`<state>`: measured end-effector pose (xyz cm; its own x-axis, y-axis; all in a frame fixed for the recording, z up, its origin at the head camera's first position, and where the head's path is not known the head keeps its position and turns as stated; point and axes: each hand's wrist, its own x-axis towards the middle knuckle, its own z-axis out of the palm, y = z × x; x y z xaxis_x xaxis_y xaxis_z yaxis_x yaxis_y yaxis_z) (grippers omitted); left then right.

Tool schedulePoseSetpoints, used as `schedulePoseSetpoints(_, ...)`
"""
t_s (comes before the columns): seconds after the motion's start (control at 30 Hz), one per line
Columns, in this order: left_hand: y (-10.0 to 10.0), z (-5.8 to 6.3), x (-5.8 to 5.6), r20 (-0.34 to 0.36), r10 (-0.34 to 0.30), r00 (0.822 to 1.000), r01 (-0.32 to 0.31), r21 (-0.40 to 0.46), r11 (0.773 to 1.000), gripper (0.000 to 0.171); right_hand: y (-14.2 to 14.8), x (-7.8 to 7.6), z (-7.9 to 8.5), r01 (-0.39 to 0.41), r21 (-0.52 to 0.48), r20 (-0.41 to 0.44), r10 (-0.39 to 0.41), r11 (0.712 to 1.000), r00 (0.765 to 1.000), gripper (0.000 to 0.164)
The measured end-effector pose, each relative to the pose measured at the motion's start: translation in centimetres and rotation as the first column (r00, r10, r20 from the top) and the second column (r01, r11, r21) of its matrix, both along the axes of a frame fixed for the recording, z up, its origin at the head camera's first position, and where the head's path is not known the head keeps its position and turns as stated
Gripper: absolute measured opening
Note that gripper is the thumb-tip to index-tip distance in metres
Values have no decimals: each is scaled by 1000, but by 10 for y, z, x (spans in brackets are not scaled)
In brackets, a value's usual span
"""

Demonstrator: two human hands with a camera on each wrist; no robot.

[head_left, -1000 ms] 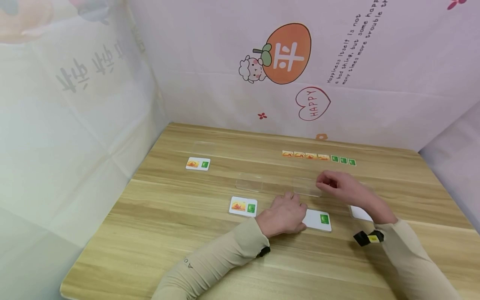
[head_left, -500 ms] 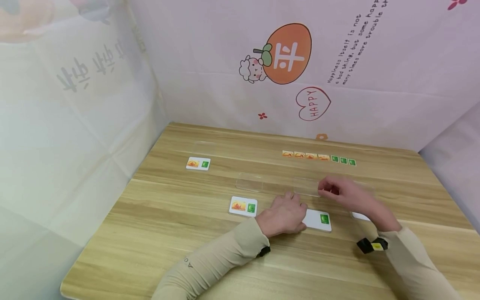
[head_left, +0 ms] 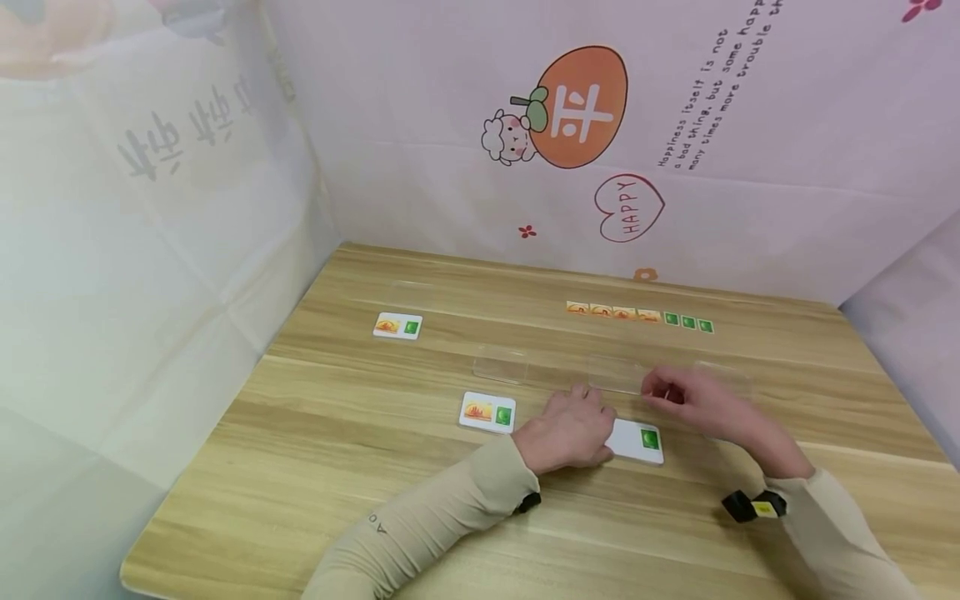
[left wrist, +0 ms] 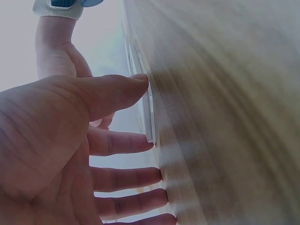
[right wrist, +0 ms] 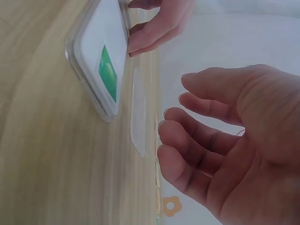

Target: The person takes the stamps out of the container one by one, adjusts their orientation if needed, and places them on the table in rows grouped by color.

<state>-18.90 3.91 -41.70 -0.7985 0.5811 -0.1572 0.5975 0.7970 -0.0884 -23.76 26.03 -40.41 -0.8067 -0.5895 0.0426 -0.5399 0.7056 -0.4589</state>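
My left hand [head_left: 567, 429] rests on the table with its fingers spread. Its thumb and index finger pinch the left end of a white card [head_left: 628, 441] by opposite edges, as the left wrist view also shows. The card sits on a clear plastic piece and carries a green sticker [head_left: 649, 439] at its right end. Under the left palm, part of the card may be hidden. My right hand [head_left: 703, 408] hovers behind and right of the card, fingers loosely bent. In the right wrist view, no object shows in this hand [right wrist: 234, 136].
Two white cards, one nearer [head_left: 487, 412] and one farther [head_left: 397, 326], bear orange and green stickers. Clear plates [head_left: 500, 365] lie in a row behind. Orange stickers [head_left: 624, 314] and green stickers [head_left: 688, 322] line up at the back, near the printed wall cloth [head_left: 450, 192].
My right hand has moved slightly toward me and to the right, covering most of the white card on the far right. The left hand and its card have stayed in place.
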Motion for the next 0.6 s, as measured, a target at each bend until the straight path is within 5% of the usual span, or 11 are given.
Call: schedulePoseSetpoints(0.6, -1, -1, 0, -3, -11, 1000, 11, -6, 1000, 46, 3, 7, 1, -72, 114, 114, 59, 991, 992, 11)
